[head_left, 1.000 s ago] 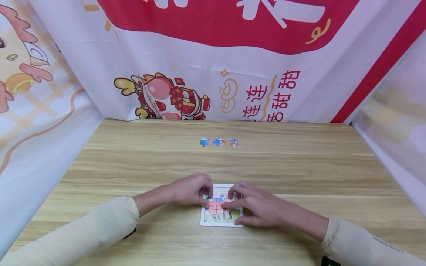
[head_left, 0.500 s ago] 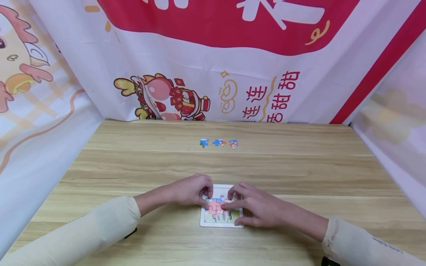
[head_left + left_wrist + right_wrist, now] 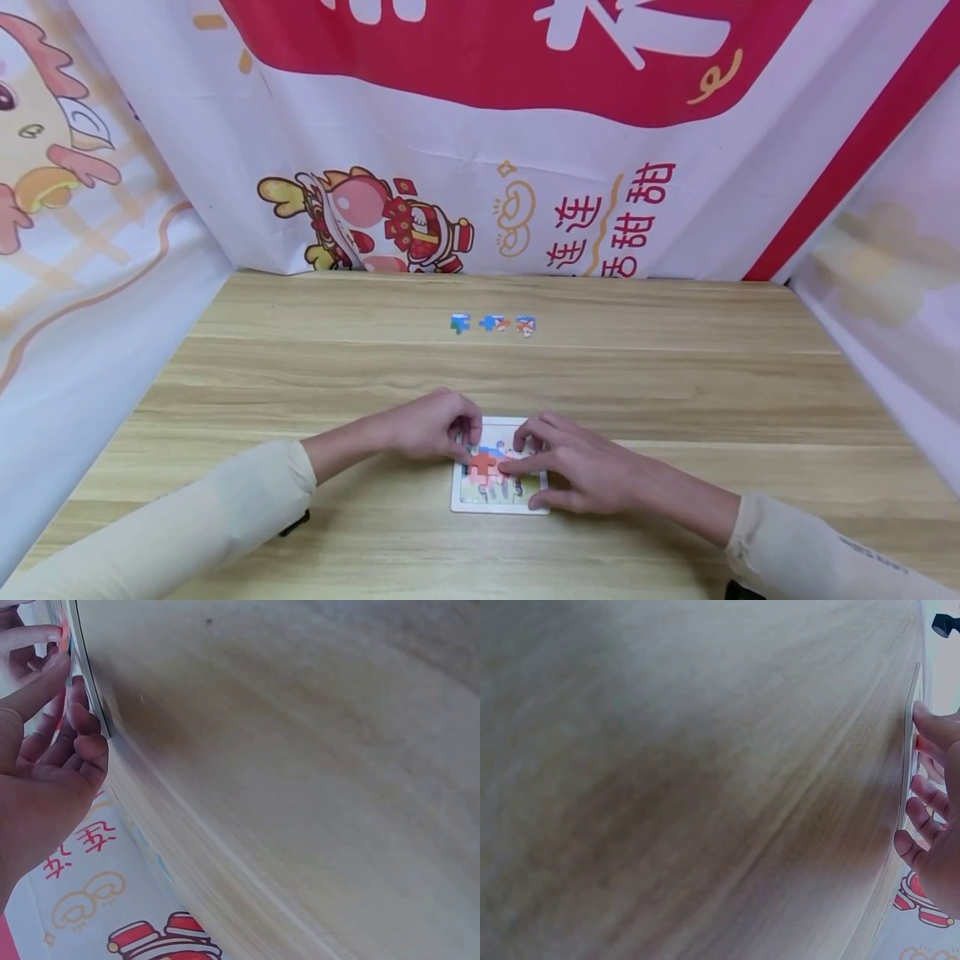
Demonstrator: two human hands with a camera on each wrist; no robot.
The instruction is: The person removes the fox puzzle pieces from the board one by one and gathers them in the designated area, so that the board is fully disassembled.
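Observation:
A square jigsaw puzzle in a white frame [image 3: 498, 507] lies on the table, with several pieces fitted. In the head view, an orange puzzle piece [image 3: 482, 463] on its left half sits tilted above its neighbours. My left hand [image 3: 438, 427] comes in from the left, thumb and curled fingers at the piece's left and upper edges. My right hand [image 3: 588, 467] spans the right side, thumb on the frame's edge. Its index finger [image 3: 525, 462] lies straight over the puzzle, tip at the orange piece's right edge. In the left wrist view, the orange piece [image 3: 64, 636] shows between the fingertips.
Three loose puzzle pieces [image 3: 493, 322] lie in a row towards the back of the wooden table [image 3: 300, 375]. A printed cloth backdrop [image 3: 480, 133] hangs behind the table's back edge, and further cloth [image 3: 97, 250] hangs at the left.
My left thumb has risen slightly, and the orange piece has tipped up, now looking brighter orange instead of glossy pink. My right hand stays in place.

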